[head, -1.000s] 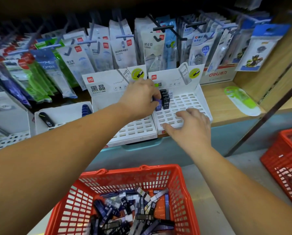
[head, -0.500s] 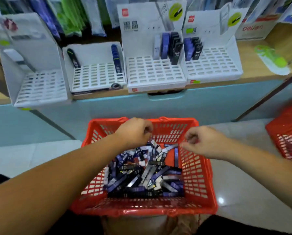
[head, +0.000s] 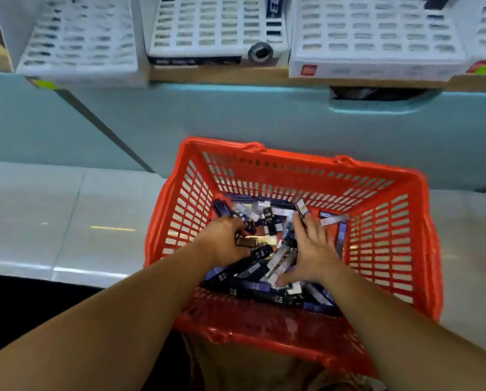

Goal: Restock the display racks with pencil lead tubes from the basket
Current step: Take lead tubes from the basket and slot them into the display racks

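Observation:
A red plastic basket (head: 391,249) stands below me, holding several dark blue, black and silver pencil lead tubes (head: 267,218) in a loose pile. My left hand (head: 224,245) is inside the basket on the left of the pile, its fingers curled around a dark lead tube (head: 246,242). Spread flat on the right of the pile, my right hand (head: 313,256) holds nothing; one fingertip touches a silver-capped tube (head: 301,208). White slotted display racks (head: 377,38) line the shelf at the top, their upper parts cut off by the frame.
Two more white racks (head: 75,43) (head: 216,26) sit left of that one, with a small black round object (head: 260,53) at the middle rack's front. A teal cabinet front (head: 208,122) with a handle slot (head: 377,98) stands behind the basket. Grey floor tiles (head: 67,221) lie left.
Both hands dropped from the basket's rim into the pile. My left hand closed on a tube and my right hand spread open. The view tilted down and closer.

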The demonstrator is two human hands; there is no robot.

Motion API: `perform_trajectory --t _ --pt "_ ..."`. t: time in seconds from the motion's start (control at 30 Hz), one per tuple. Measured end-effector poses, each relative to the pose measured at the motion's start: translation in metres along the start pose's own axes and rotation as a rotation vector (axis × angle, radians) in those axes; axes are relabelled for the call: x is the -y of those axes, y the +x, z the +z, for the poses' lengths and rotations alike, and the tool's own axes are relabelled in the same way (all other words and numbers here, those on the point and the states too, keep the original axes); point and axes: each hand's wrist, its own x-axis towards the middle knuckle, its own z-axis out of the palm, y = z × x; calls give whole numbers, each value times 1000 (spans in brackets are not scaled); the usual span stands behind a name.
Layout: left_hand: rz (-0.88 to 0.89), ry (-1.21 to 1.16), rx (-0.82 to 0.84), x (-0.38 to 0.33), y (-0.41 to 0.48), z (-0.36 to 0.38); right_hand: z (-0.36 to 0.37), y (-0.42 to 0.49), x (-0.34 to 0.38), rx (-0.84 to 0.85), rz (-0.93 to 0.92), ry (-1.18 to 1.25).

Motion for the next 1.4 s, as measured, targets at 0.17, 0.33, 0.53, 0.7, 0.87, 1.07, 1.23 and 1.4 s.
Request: perform_trajectory --t 0.17,0.33,0.53,0.7,0.87,1.07,1.23,1.4 --pt "-63 101 129 14 2 37 23 7 -10 -35 -11 -145" --pt "-44 254 128 17 5 49 21 10 -3 -200 -90 -127" --pt "-22 316 94 -3 19 61 14 12 -4 -150 -5 -37" --pt "-42 268 70 -12 29 68 15 12 -11 -60 127 355" --pt "-135 138 11 -16 33 66 10 16 -4 73 175 739" --pt "-168 15 13 -15 35 81 11 22 12 50 212 855" --pt "-153 -35 44 -14 36 87 2 27 28 -39 290 879" --pt "-161 -85 61 -6 34 77 -7 38 45 -73 279 802"
